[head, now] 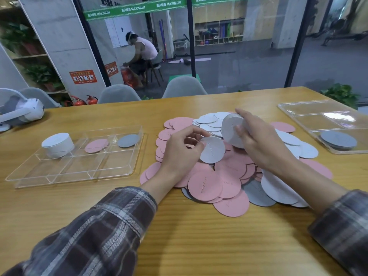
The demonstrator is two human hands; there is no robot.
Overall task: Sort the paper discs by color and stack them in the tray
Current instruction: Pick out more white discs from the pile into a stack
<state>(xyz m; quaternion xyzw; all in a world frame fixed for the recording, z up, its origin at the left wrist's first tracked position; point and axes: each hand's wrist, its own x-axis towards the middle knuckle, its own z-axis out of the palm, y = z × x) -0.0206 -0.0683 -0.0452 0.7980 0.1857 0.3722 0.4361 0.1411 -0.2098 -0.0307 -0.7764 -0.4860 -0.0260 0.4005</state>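
The left hand (179, 148) is pinching a white disc (212, 150) by its edge, thumb and fingers clamped on it, just above the pile (229, 176) of pink, white and grey discs lying mid-table (199, 236). The right hand (258, 144) is gripping a held stack (231, 132) of white discs, fingers curled round its rim, and is tilting it on edge just beside the white disc. At the left, the tray (79, 172) is holding a tall stack (57, 144) of white, a pink disc (97, 145) and a grey disc (128, 140), each in its own back compartment. A second tray (318, 116) at the far right is carrying grey discs (338, 140)
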